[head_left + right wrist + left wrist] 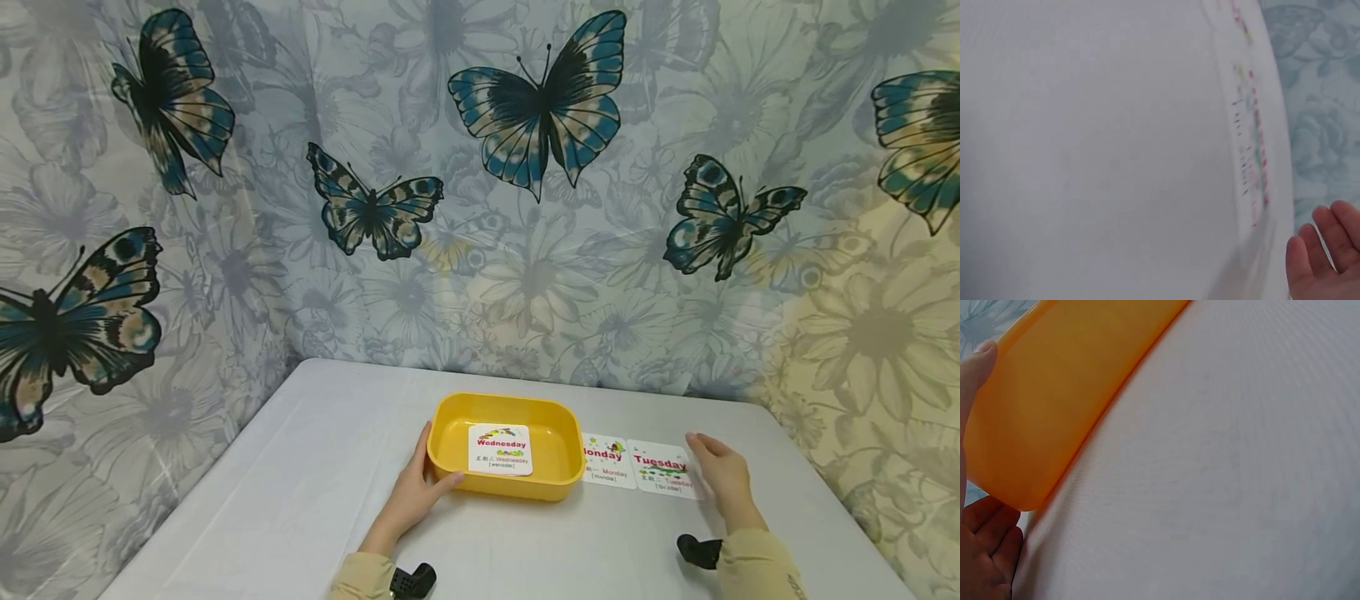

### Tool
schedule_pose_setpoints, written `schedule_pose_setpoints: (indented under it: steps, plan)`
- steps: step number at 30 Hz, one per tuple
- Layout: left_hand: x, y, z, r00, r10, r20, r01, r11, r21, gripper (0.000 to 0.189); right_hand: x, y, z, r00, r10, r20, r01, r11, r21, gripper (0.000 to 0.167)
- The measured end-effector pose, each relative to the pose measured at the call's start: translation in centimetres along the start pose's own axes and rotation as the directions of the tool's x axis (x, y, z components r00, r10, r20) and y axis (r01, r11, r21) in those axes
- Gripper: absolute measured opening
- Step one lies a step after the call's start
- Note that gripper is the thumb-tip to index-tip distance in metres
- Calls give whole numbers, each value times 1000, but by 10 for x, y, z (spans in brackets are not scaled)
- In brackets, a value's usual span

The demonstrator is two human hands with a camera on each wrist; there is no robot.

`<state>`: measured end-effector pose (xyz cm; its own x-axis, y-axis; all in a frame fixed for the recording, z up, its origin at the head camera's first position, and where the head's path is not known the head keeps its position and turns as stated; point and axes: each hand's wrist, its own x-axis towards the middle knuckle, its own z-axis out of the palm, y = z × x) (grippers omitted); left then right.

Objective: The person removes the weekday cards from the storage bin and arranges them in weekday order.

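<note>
My left hand (411, 496) grips the left end of a yellow plastic tray (510, 490), its thumb against the front wall. In the left wrist view, the fingers (994, 528) curl round the tray's lower corner. Inside the tray is a white card (500, 462) printed "Wednesday" in red. To the tray's right lie a "Monday" card (609, 473), its left edge hidden by the tray, and beside it a "Tuesday" card (660, 458). My right hand (727, 479) hovers by the Tuesday card's right edge, fingers loosely bent with nothing between them in the right wrist view.
A white cloth-covered table (330, 433) carries everything. Butterfly-patterned fabric (540, 275) hangs behind and at both sides. Black wrist devices (699, 552) jut out beside both beige sleeves (757, 567).
</note>
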<state>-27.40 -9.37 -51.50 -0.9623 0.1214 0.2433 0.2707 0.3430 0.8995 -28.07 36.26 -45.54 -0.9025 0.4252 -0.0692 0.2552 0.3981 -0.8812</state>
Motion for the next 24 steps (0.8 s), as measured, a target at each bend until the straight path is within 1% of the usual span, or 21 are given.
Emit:
schedule_pose_setpoints:
  steps: [4, 7, 11, 12, 16, 21, 24]
  plan:
    - [0, 1, -1, 1000, 0, -3, 0, 1000, -2, 102, -1, -10, 2, 999, -33, 15, 32, 995, 92, 82]
    - [0, 1, -1, 1000, 6, -4, -6, 1000, -6, 101, -3, -22, 5, 998, -61, 30, 54, 981, 187, 79]
    - [1, 1, 0, 1000, -1, -3, 1, 1000, -10, 101, -7, -40, 12, 991, -99, 90, 70, 958, 278, 78]
    - [1, 0, 0, 1000, -3, -2, 3, 1000, -9, 101, -8, -45, 13, 986, -113, 122, 71, 951, 301, 78]
    - [1, -1, 1, 1000, -10, 0, 10, 1000, -18, 100, -14, -63, 20, 974, -154, 168, 90, 938, 333, 75]
    - [2, -1, 1, 1000, -5, -2, 5, 1000, -24, 100, -17, -76, 35, 946, -250, 205, 173, 927, 334, 75]
    - [2, 0, -1, 1000, -4, -1, 4, 1000, -9, 102, -21, -83, 47, 932, -281, 228, 201, 927, 317, 76]
